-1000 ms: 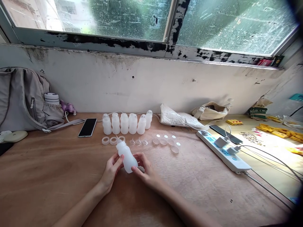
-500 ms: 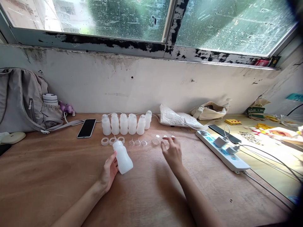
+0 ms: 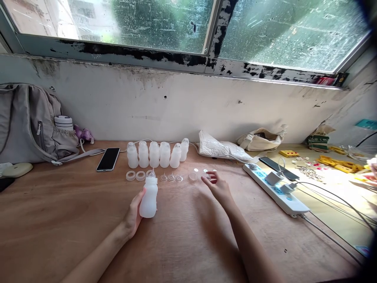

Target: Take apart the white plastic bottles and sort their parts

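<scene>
A frosted white bottle [image 3: 149, 198] with a clear nipple on top stands nearly upright in my left hand [image 3: 136, 214], whose fingers wrap round its side. My right hand [image 3: 217, 186] reaches over the small clear discs and caps [image 3: 193, 177] at the right, fingers apart and slightly bent; nothing shows between them. Behind the held bottle, several capped frosted bottles [image 3: 154, 155] stand in a row. White rings [image 3: 130, 175] lie in front of them at the left. Clear nipple pieces [image 3: 171, 177] lie in the middle, between the held bottle and the discs.
A black phone [image 3: 108, 159] and a grey backpack [image 3: 28, 122] are at the left. Near the wall lie a white padded bag [image 3: 220, 147] and a cream pouch [image 3: 260, 139]. A power strip [image 3: 277, 192] with plugs and cables crosses the right side, beside another phone [image 3: 278, 168].
The bottle in my left hand has turned from tilted to nearly upright. My right hand has shifted slightly right and lower, its fingers still spread near the clear pieces.
</scene>
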A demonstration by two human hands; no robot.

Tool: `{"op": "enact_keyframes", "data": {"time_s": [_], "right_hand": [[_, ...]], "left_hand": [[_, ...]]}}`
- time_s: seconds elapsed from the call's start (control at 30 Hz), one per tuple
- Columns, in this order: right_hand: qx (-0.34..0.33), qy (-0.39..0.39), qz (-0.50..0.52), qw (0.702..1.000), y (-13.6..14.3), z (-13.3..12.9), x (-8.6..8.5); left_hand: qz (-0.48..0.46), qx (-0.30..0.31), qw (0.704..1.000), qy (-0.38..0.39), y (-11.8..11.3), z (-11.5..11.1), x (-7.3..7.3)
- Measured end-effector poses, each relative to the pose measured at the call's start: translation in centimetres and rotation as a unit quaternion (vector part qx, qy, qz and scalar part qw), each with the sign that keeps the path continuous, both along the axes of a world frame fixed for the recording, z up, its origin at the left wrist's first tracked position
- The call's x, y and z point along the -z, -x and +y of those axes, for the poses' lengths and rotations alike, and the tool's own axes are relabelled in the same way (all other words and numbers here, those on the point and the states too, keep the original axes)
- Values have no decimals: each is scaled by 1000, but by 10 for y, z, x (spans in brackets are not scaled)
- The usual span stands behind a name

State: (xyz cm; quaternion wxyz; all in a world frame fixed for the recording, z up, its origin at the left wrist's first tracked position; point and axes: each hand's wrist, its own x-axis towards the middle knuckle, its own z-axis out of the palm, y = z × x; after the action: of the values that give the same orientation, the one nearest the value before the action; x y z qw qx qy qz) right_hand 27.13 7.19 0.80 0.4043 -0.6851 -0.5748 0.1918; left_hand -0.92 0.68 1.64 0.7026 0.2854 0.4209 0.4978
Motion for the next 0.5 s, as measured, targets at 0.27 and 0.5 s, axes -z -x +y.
{"op": "enact_keyframes", "data": {"time_s": [0.27,0.5], "right_hand": [[-156,-12,261,953,58,-14,11],[-182,14,344,921,71,-24,8]], "left_hand": [[70,27,997,-24,2,-1,-2],[133,56,989,-42,0,-2,-6]]}}
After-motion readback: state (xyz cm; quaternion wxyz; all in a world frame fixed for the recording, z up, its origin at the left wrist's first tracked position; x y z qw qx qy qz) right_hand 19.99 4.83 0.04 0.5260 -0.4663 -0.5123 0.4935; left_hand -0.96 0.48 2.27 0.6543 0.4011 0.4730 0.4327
